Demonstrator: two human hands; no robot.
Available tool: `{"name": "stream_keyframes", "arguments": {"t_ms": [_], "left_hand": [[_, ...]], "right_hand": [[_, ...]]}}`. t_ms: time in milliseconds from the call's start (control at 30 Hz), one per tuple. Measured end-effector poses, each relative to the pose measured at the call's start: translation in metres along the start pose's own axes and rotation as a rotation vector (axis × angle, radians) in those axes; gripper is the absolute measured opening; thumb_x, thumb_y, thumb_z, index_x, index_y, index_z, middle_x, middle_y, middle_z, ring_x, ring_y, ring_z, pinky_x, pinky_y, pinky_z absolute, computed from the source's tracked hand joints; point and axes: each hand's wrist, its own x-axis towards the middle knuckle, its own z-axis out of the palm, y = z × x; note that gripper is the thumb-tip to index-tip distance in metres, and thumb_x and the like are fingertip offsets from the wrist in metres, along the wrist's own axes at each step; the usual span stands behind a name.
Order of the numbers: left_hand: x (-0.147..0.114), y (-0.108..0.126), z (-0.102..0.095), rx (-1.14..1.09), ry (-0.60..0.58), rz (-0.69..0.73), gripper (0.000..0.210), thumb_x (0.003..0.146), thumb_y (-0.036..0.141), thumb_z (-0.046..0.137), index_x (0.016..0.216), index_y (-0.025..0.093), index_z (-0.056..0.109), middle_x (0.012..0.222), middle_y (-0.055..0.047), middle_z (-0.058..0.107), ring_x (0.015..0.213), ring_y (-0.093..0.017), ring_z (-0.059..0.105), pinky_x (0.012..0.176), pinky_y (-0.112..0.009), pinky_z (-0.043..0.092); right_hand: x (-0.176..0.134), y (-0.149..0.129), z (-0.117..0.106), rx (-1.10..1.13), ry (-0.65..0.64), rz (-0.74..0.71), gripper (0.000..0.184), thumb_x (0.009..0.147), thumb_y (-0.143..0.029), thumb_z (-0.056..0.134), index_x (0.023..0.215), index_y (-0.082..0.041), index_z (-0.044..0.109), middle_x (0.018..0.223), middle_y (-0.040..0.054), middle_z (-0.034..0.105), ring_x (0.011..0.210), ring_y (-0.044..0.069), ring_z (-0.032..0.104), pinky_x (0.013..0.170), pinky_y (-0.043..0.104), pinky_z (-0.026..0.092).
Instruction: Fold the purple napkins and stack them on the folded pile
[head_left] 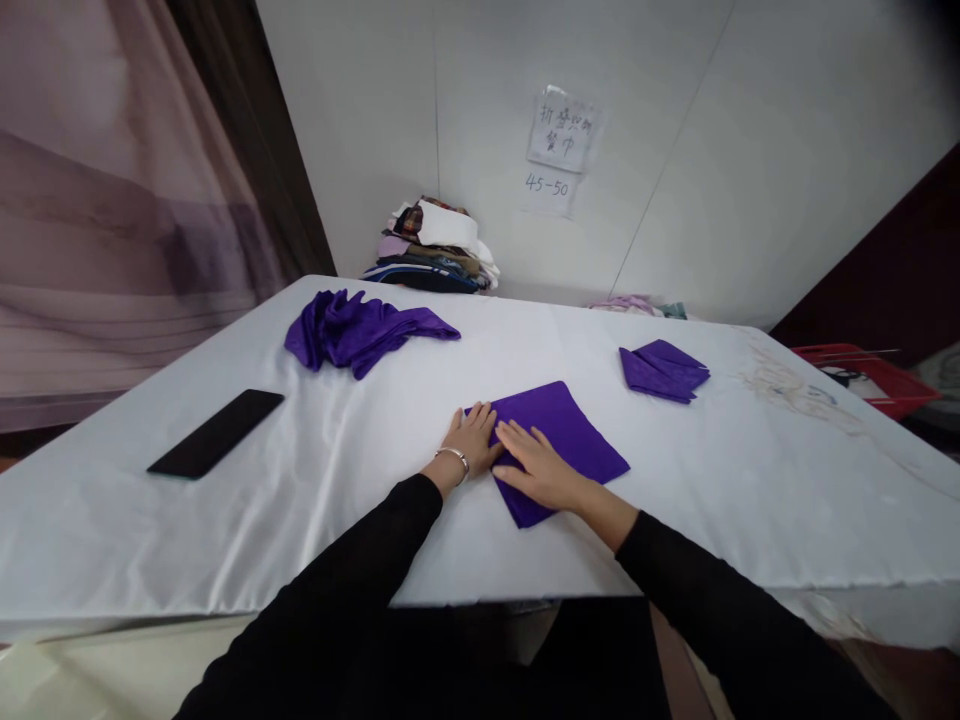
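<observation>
A purple cloth napkin (576, 428), folded into a flat square-like shape, lies on the white tablecloth in front of me. My left hand (472, 440), with a silver bracelet at the wrist, rests flat over its left corner, fingers stretched out. Just beside it, my right hand (538, 468) lies flat on the napkin with its fingers extended, pressing the cloth. The fingertips of the two hands almost meet. Part of the napkin's left side is hidden under them.
Crumpled purple cloths (356, 330) lie at the back left, and a folded purple napkin (664, 370) at the right. A black flat object (217, 433) sits on the left of the white tablecloth (390, 440). Beyond the table are stacked clothes (435, 245) and a red basket (874, 380).
</observation>
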Motion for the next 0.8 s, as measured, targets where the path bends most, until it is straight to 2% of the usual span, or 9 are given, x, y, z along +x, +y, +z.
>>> {"name": "stream_keyframes", "arguments": {"t_ms": [100,267,400,567,800], "left_hand": [[0.000,0.001,0.000,0.044,-0.018,0.001,0.062,0.089,0.038,0.035,0.146,0.019,0.024,0.153,-0.009,0.023,0.142,-0.026,0.010,0.112,-0.051,0.013],[-0.002,0.003,-0.001,0.062,-0.039,0.009,0.062,0.088,0.034,0.036,0.146,0.020,0.024,0.154,-0.009,0.021,0.141,-0.028,0.013,0.113,-0.053,0.010],[-0.002,0.003,-0.002,0.022,-0.009,0.020,0.063,0.088,0.036,0.034,0.146,0.016,0.023,0.154,-0.012,0.020,0.141,-0.029,0.013,0.112,-0.054,0.011],[0.000,0.001,0.000,-0.042,0.031,0.000,0.069,0.087,0.045,0.035,0.148,0.017,0.016,0.154,-0.009,0.019,0.141,-0.027,0.014,0.112,-0.053,0.012],[0.000,0.000,0.001,-0.011,0.018,-0.011,0.066,0.089,0.053,0.033,0.144,0.016,0.030,0.151,-0.011,0.027,0.141,-0.027,0.015,0.112,-0.053,0.011]], "right_hand": [[0.035,0.001,0.000,-0.053,0.062,0.008,0.071,0.091,-0.059,0.029,0.148,-0.019,0.015,0.154,0.0100,0.018,0.142,0.025,0.010,0.113,0.050,0.005],[0.070,0.008,0.012,-0.103,0.036,-0.015,0.071,0.092,-0.060,0.023,0.147,-0.015,0.020,0.153,0.0112,0.021,0.142,0.024,0.013,0.113,0.050,0.007],[0.073,0.020,0.012,-0.127,0.054,-0.001,0.070,0.092,-0.061,0.019,0.147,-0.016,0.021,0.153,0.0102,0.022,0.141,0.022,0.015,0.113,0.048,0.006],[0.071,0.035,0.007,-0.163,0.056,0.077,0.072,0.092,-0.062,0.017,0.146,-0.015,0.023,0.152,0.0106,0.023,0.141,0.022,0.017,0.113,0.050,0.007],[0.071,0.049,0.007,-0.223,0.114,0.125,0.066,0.093,-0.059,0.020,0.143,-0.018,0.032,0.150,0.0083,0.029,0.140,0.021,0.019,0.112,0.051,0.006]]}}
